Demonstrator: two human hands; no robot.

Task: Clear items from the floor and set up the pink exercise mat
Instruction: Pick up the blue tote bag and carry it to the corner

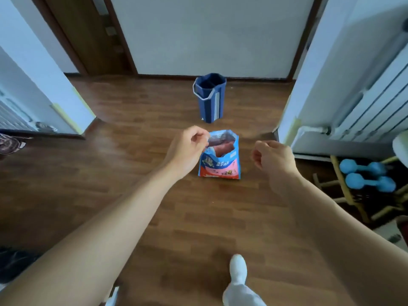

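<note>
Spillage is risked if the open blue-and-pink bag (218,166) is lifted by one corner. The left hand (187,149) is curled at its rim, grip unclear. The right hand (273,160) is loosely curled and empty.

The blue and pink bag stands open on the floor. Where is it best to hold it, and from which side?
Take the bag by its top rim at the two side edges, coming down from above. It stands upright with the mouth open, so a lift by the rim probably keeps the contents inside.
</note>
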